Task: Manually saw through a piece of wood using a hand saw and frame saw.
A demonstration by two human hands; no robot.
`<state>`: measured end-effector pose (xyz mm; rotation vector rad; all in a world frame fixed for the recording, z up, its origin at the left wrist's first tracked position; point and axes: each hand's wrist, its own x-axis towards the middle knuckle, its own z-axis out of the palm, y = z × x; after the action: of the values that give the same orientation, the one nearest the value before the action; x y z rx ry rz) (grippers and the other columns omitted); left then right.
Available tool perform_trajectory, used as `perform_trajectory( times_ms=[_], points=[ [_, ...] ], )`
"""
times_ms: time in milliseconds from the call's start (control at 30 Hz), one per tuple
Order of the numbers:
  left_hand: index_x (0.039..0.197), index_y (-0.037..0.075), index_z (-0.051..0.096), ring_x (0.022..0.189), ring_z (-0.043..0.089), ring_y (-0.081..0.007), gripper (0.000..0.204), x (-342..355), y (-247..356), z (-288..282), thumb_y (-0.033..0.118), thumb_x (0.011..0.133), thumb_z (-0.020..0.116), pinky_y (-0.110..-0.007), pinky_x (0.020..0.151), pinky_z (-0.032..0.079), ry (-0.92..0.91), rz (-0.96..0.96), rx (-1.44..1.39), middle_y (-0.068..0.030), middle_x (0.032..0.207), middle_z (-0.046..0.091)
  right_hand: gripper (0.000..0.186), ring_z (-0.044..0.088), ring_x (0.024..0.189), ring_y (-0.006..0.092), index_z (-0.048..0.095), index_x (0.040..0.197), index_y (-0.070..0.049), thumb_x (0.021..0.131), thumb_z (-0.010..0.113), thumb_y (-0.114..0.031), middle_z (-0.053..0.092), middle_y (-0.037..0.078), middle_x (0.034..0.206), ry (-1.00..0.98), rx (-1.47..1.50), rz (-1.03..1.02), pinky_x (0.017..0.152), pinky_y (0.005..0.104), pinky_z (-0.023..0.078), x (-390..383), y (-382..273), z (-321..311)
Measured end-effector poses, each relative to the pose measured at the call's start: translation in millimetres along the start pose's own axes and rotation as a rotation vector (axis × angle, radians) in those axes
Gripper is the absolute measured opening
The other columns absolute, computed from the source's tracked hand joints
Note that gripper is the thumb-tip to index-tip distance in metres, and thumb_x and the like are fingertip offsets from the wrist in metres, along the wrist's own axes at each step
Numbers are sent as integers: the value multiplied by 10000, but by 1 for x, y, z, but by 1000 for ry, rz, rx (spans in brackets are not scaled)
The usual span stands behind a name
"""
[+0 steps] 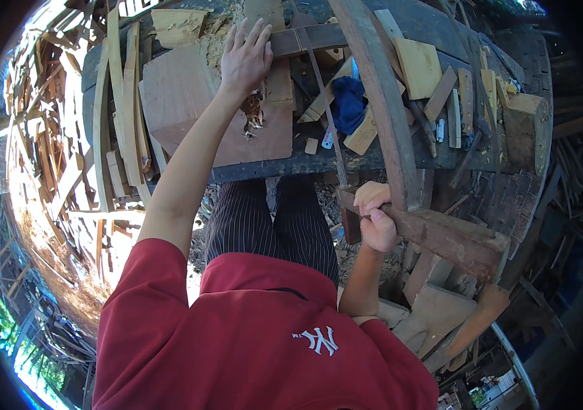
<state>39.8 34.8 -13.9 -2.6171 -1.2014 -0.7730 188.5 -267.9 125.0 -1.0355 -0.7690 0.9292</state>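
My left hand [245,58] lies flat with fingers stretched out at the bench's far side. It touches the left end of a curved dark wooden piece [319,39]. Across that piece runs the thin blade [323,92] of a wooden frame saw [388,116]. My right hand [375,217] is wrapped round the saw's near end bar [452,239], close to where the blade meets it. The saw's far end runs out of view at the top. Under my left forearm lies a reddish plywood sheet [254,140] with a ragged hole.
The dark workbench [237,171] carries a blue cloth [348,106], wood offcuts [419,68] and a thick block [527,130]. Long strips [127,89] lie at its left end. Scrap wood [52,130] is heaped to the left, and boards [435,314] lie below at right.
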Motion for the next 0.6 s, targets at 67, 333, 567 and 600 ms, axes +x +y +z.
perform_trajectory(
  times_ms=[67, 333, 567, 600],
  points=[
    [1199, 87, 584, 1267, 458, -345, 348, -1, 9, 0, 259, 922, 462, -458, 1100, 304, 4, -49, 38, -129, 1311, 551, 119, 439, 614, 206, 495, 801, -3, 706, 525, -69, 472, 102, 690, -6, 38, -6, 621, 356, 397, -2, 5, -3],
    [1141, 86, 609, 1140, 551, -285, 304, -3, 17, 3, 224, 912, 465, -403, 1013, 388, -19, -195, -63, -81, 1221, 609, 112, 426, 620, 212, 502, 787, -19, 700, 543, -76, 462, 101, 695, 41, 47, -23, 601, 359, 378, -36, 29, 3],
    [1072, 89, 640, 1018, 600, -260, 266, 1, 9, 15, 214, 888, 495, -399, 920, 436, 156, -34, -75, -63, 1103, 661, 123, 434, 632, 220, 494, 774, -29, 685, 541, -100, 464, 104, 710, 163, -268, -163, 603, 366, 377, -65, 59, 15],
    [1064, 89, 644, 1002, 606, -255, 260, 2, 9, 16, 207, 879, 504, -394, 906, 445, 181, -34, -64, -59, 1089, 667, 122, 434, 631, 218, 491, 775, -31, 687, 540, -100, 464, 99, 707, 154, -153, -137, 604, 366, 378, -66, 58, 18]
  ],
)
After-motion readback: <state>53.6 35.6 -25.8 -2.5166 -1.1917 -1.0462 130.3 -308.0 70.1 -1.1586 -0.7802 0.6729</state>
